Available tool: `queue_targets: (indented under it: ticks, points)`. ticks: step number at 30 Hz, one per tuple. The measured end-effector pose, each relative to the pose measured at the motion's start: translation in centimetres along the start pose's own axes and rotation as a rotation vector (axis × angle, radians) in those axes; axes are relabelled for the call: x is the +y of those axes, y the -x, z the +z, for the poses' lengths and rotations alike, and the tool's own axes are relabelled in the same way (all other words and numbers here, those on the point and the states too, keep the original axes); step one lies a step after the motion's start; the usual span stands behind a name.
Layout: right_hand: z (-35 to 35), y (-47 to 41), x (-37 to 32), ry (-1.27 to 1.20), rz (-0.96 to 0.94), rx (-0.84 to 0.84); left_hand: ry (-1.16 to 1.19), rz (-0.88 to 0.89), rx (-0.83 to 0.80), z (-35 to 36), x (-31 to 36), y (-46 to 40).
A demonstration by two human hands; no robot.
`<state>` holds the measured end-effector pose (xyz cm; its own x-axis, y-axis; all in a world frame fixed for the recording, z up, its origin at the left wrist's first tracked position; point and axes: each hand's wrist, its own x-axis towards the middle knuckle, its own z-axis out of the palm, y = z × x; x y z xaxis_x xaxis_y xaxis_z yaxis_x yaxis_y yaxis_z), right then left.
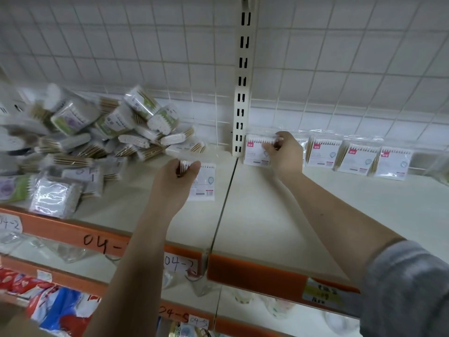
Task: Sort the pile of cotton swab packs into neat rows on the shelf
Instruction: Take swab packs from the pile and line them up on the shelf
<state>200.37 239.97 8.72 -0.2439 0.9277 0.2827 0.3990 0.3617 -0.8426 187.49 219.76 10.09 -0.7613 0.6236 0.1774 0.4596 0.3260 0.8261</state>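
A jumbled pile of cotton swab packs (80, 137) covers the left half of the cream shelf (267, 215). Along the back of the right half stands a row of white packs with red labels (357, 158). My left hand (175, 183) grips the top of one white pack (205, 183) just left of the shelf seam, holding it upright. My right hand (284, 152) pinches the top edge of the leftmost pack in the row (256, 152), next to the slotted upright post.
A slotted metal post (241, 93) and wire grid back the shelf. The orange front edge (255, 271) carries handwritten labels. Lower shelves hold red and blue packets (56, 305) and clear bags.
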Motion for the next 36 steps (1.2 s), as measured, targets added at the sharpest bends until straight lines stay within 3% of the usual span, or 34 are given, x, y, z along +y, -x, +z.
queue_targets:
  ticks: [12, 22, 27, 33, 36]
  points:
    - [-1.9, 0.8, 0.3, 0.035, -0.069, 0.105, 0.108, 0.066, -0.059, 1.6, 0.6, -1.0]
    - [-10.6, 5.0, 2.1, 0.371, 0.068, -0.234, 0.356, 0.141, -0.294, 8.2, 4.8, -2.6]
    - [-14.1, 7.6, 3.9, 0.397, 0.136, -0.179, 0.415, 0.094, -0.371, 12.5, 7.9, -3.2]
    - [-16.0, 10.4, 5.7, 0.492, 0.166, -0.137, 0.464, 0.115, -0.311, 16.3, 9.8, -3.5]
    - [-16.5, 11.4, 6.2, 0.488, 0.137, -0.138, 0.365, 0.142, -0.25, 17.3, 9.4, -3.8]
